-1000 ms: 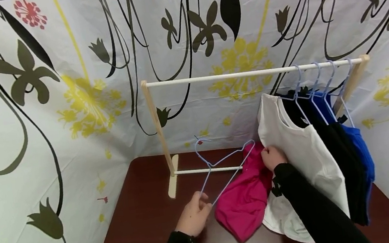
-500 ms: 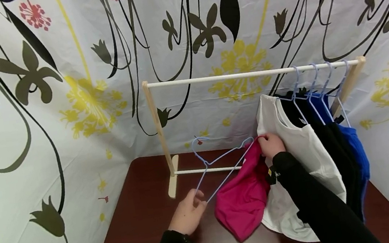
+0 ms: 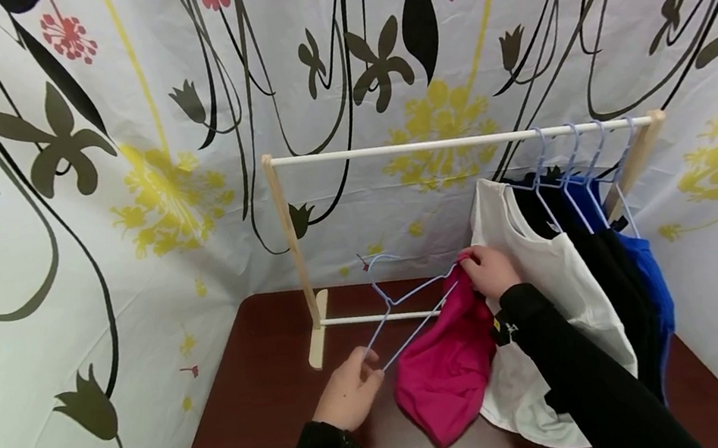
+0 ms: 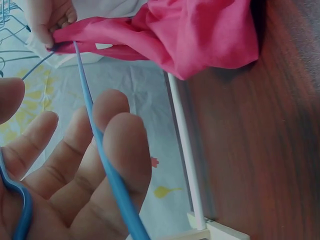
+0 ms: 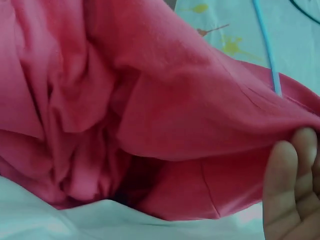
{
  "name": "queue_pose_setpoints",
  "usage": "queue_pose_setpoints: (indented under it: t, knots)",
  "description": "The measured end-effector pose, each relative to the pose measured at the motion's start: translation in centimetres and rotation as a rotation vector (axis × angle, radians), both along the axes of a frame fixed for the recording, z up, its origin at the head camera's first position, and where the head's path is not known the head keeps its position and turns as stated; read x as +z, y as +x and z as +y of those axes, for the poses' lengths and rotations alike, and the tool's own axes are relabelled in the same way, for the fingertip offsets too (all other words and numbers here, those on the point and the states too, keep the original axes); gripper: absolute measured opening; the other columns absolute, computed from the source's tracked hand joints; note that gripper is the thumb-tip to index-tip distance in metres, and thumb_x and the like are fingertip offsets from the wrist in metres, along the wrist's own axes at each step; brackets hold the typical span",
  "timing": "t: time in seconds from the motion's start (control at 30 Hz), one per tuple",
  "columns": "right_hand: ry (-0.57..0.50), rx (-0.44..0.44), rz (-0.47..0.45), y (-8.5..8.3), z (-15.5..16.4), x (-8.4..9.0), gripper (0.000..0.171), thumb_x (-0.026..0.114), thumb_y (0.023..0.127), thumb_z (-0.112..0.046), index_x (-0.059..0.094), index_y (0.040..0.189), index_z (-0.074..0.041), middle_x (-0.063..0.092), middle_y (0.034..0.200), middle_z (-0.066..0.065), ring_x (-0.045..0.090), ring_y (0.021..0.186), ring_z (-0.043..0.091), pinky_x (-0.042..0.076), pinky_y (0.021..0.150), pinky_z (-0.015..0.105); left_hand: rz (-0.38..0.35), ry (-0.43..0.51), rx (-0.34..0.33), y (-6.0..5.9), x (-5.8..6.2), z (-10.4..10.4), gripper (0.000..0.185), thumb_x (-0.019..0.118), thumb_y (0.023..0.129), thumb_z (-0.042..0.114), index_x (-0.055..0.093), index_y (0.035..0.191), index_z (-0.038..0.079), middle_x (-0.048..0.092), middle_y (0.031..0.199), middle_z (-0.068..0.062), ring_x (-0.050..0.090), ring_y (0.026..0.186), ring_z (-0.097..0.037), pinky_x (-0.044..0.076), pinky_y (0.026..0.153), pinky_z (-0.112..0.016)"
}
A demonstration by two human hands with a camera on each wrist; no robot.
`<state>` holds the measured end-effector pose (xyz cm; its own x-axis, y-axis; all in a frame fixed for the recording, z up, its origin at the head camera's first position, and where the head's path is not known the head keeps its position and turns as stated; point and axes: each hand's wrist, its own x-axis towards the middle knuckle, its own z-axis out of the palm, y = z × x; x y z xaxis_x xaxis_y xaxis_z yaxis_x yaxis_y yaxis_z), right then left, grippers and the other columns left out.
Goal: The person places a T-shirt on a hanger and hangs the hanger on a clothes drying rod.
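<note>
A light blue wire hanger (image 3: 405, 308) slants over the brown table, its hook pointing up at the back. My left hand (image 3: 349, 390) grips the hanger's lower left end; in the left wrist view the fingers (image 4: 120, 150) curl round the blue wire (image 4: 107, 175). A magenta shirt (image 3: 448, 368) hangs from the hanger's right end down onto the table. My right hand (image 3: 491, 270) pinches the top edge of the shirt at that end of the hanger. The right wrist view is filled with the pink cloth (image 5: 150, 125), with fingertips (image 5: 290, 200) at its lower right.
A small wooden clothes rack (image 3: 458, 141) stands at the back of the table (image 3: 256, 422). White (image 3: 546, 282), black (image 3: 614, 272) and blue (image 3: 649, 275) shirts hang on blue hangers at its right end. A flower-patterned curtain (image 3: 118, 174) closes in the back and sides.
My right hand has lifted the shirt's edge up and a little left along the hanger's right end. The left hand has kept its grip and hardly moved.
</note>
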<state>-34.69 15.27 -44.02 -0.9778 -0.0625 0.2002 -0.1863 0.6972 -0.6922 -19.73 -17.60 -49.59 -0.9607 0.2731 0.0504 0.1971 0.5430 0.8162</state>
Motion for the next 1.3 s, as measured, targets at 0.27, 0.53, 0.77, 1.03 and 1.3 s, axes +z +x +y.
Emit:
queue_pose_setpoints:
  t: [0.27,0.53,0.77,1.03,1.3]
  knots:
    - [0.196,0.219,0.076,1.0,-1.8,1.3,0.026,0.062,0.099,-0.014,0.07,0.12,-0.002,0.072,0.093,0.009,0.068,0.083,0.024,0.052,0.08,0.042,0.059,-0.028,-0.01,-0.5,0.6,0.4,0.025,0.057,0.104,0.027,0.056,0.125,0.013,0.06,0.091,0.003,0.058,0.076,-0.013,0.048,0.07,-0.037]
    - [0.37,0.25,0.429,2.1,-2.7,2.2,0.016,0.068,0.097,-0.012,0.078,0.108,-0.007,0.052,0.093,0.008,0.049,0.087,0.028,0.041,0.079,0.042,0.093,-0.055,-0.002,-0.9,1.6,1.0,0.026,0.058,0.103,0.028,0.056,0.124,0.013,0.06,0.09,0.003,0.057,0.077,-0.013,0.048,0.07,-0.035]
    - [0.21,0.309,0.445,3.5,-4.6,3.8,0.019,0.062,0.102,-0.019,0.079,0.108,-0.011,0.069,0.107,0.006,0.057,0.11,0.027,0.042,0.098,0.043,0.089,-0.06,-0.017,-1.6,3.0,2.2,0.028,0.056,0.104,0.028,0.056,0.127,0.012,0.06,0.089,0.005,0.058,0.076,-0.013,0.048,0.07,-0.036]
    - [0.151,0.353,0.422,4.7,-6.5,4.6,0.025,0.055,0.106,-0.02,0.075,0.112,-0.007,0.072,0.109,0.005,0.061,0.113,0.025,0.041,0.105,0.045,0.068,-0.045,-0.028,-2.4,4.3,3.3,0.027,0.056,0.104,0.031,0.055,0.127,0.016,0.061,0.089,0.005,0.059,0.075,-0.013,0.049,0.071,-0.036]
    - [0.146,0.427,0.51,5.1,-6.8,4.3,0.025,0.052,0.106,-0.022,0.068,0.088,-0.02,0.061,0.083,-0.009,0.057,0.086,0.016,0.039,0.087,0.045,0.076,-0.056,-0.044,-2.9,4.4,4.1,0.025,0.055,0.104,0.031,0.057,0.126,0.018,0.06,0.089,0.006,0.058,0.076,-0.012,0.048,0.072,-0.036]
